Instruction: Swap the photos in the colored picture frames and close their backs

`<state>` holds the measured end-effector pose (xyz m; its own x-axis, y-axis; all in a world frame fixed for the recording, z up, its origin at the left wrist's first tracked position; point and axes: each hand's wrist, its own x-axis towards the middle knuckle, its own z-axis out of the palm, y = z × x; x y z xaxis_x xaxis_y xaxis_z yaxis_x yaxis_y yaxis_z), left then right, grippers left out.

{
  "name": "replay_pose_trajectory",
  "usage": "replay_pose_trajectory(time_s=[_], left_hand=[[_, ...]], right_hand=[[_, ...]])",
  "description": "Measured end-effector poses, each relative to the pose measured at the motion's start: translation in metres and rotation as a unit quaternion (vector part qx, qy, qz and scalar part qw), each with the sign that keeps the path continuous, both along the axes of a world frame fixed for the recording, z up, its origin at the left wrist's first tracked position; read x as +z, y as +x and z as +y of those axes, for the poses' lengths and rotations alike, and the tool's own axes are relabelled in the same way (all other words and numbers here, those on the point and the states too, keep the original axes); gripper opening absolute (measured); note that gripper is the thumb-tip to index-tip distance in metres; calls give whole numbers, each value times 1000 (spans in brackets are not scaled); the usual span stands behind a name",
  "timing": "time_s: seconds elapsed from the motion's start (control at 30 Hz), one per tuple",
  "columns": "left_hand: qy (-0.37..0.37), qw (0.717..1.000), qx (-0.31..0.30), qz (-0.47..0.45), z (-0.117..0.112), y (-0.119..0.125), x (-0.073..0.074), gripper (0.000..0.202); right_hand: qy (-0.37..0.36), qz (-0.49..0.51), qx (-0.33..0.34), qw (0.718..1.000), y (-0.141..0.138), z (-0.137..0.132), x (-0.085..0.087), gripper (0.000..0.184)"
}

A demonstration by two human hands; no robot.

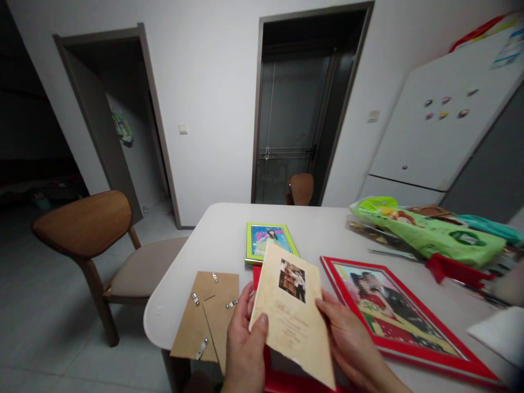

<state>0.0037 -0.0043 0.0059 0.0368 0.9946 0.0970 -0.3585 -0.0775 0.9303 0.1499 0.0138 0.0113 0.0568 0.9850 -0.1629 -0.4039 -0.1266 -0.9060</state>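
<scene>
A cream printed card point(292, 316) with a small photo and script lettering is held up and tilted between both hands. My left hand point(248, 341) grips its left edge, thumb on the front. On the opposite edge, my right hand point(347, 333) pinches the card. Beneath the card, parts of a red frame point(282, 379) show; most of it is hidden. Left of my hands lies a brown backing board point(192, 311) with several metal clips. A red picture frame point(397, 311) with a photo lies to the right. Beyond the card sits a smaller green picture frame point(266, 237).
A green snack-type bag point(446, 234) and other packages crowd the table's right side. Near them lie a red plastic piece point(458, 270) and white paper point(499, 333). A wooden chair point(114, 251) stands left of the white table point(221, 218). A refrigerator point(429, 136) stands behind.
</scene>
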Motion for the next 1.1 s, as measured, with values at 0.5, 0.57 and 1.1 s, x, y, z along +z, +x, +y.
replay_pose_trajectory(time_s=[0.5,0.57,1.1], left_hand=[[158,786,-183,569,-3,-16,-20,60],[167,766,-188,591,-2,-16,-19,60],[224,712,-106,657,-5,-64,-20,59]], right_hand=[[-41,-294,89,951,33,21,-12,42],[-8,-430,74,900,36,23,-13,36],[115,-725,39,678,6,9,-15,36]])
